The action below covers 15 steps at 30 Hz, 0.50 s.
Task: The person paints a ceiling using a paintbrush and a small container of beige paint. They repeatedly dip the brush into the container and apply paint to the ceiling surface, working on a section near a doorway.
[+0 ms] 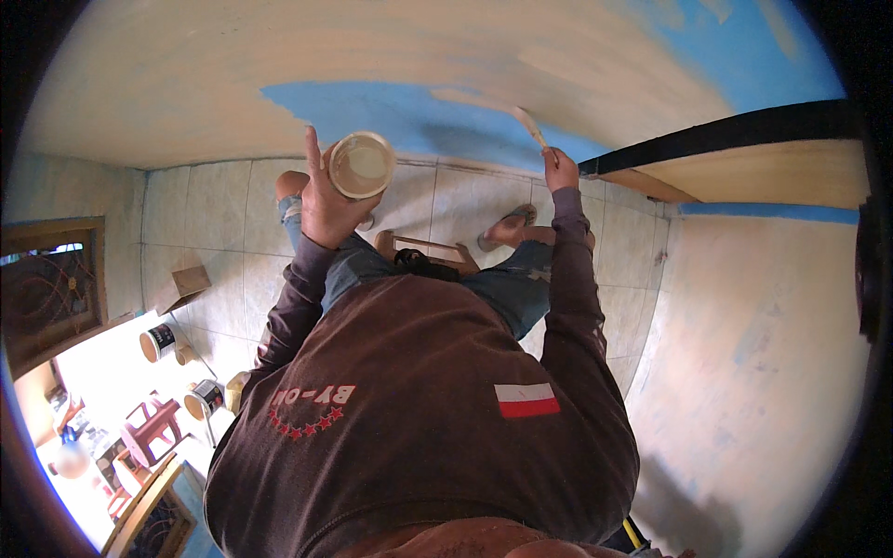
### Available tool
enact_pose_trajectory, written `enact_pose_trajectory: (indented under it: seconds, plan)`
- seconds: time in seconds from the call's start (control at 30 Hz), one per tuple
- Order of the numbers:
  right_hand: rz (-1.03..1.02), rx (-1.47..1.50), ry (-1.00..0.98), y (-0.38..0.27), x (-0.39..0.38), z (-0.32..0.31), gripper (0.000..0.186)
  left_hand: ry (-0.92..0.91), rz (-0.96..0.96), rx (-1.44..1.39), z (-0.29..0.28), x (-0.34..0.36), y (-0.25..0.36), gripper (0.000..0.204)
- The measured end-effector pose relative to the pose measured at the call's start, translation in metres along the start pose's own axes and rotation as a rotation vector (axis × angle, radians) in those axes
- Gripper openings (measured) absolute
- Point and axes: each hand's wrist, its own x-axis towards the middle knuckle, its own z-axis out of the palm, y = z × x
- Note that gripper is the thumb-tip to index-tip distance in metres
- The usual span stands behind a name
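Note:
My left hand (326, 206) grips a small round tub of cream paint (361, 165), held up in front of the wall. My right hand (561, 170) holds a paintbrush (531, 127) whose bristles touch the wall (279, 56), at the border between fresh cream paint and a remaining blue patch (409, 116). Both arms are in dark brown sleeves. Below them I see my jeans-clad knees and my feet in sandals (507, 226) on a wooden stool (423, 249).
A tiled floor (214, 242) lies below. Paint cans (160, 341) and a cardboard box (189, 282) stand at the left, near a small red stool (153, 430). A window with patterned glass (46, 288) is at far left. A black-edged ledge (744, 126) juts out at right.

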Motion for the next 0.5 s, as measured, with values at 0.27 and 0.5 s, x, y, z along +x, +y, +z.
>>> enact_pose_trajectory:
  seconds: [0.27,0.5]
  plan:
    - [-0.17,0.234,-0.061,-0.046,-0.038,0.058,0.029,-0.009,-0.048,-0.015,-0.001,0.0,0.006,0.134]
    - [-0.453,0.135,-0.2,-0.144,-0.013,0.125,0.031,-0.004,-0.034,0.058,-0.004,0.0,0.009,0.13]
